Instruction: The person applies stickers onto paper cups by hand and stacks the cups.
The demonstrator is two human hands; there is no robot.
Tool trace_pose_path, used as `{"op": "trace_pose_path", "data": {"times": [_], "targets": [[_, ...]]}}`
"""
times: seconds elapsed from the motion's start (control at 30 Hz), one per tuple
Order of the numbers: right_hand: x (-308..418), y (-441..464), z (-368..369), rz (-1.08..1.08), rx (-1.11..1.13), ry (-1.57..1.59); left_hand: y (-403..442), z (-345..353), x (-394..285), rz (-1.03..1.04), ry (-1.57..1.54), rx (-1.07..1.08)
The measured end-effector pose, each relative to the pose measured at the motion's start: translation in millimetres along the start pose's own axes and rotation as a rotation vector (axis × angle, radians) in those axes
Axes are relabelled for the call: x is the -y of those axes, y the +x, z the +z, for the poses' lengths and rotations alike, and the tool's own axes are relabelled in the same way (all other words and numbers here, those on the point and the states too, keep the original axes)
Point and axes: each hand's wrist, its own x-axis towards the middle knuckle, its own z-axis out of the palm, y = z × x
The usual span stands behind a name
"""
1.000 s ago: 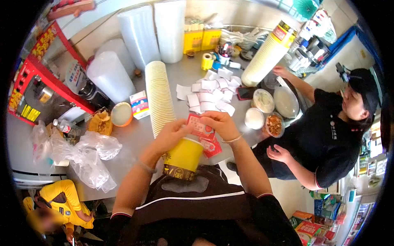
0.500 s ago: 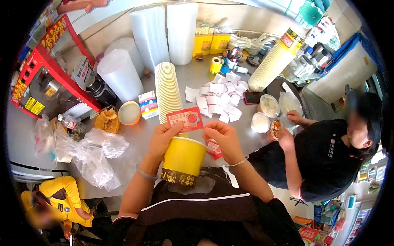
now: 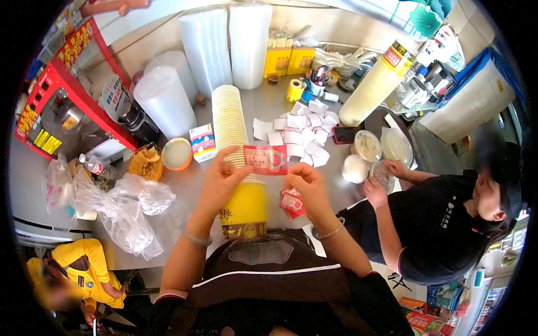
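the left hand (image 3: 225, 178) pinches a red printed paper card (image 3: 265, 160) — yellow paper cup (image 3: 245, 206) just below that hand — and the right hand (image 3: 307, 187) curls by the card's corner, grip unclear.

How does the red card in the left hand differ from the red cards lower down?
The held card is raised in the left hand, while the lower cards lie on the counter. The held card looks single; the lower cards overlap. The held card appears nearly level in view, the lower cards slanted. All are red with pale print.
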Motion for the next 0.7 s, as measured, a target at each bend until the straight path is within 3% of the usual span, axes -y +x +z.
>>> {"op": "trace_pose_path", "data": {"times": [0.07, 0.17, 0.43, 0.7], "targets": [[4.0, 1.7, -1.9, -0.047, -0.039, -0.055, -0.2, -6.7, -11.3, 0.109, 0.507, -0.186], [17.9, -5.5, 3.3, -0.068, -0.030, -0.214, -17.5, 17.1, -33.7, 0.482, 0.672, -0.027], [23.0, -6.4, 7.5, -0.147, 0.049, -0.310, -13.9, 32.4, -19.4, 0.296, 0.408, 0.107], [29.4, -8.6, 11.5, -0.413, 0.043, -0.576, -3.4, 23.9, -3.6, 0.110, 0.247, 0.204]]}}
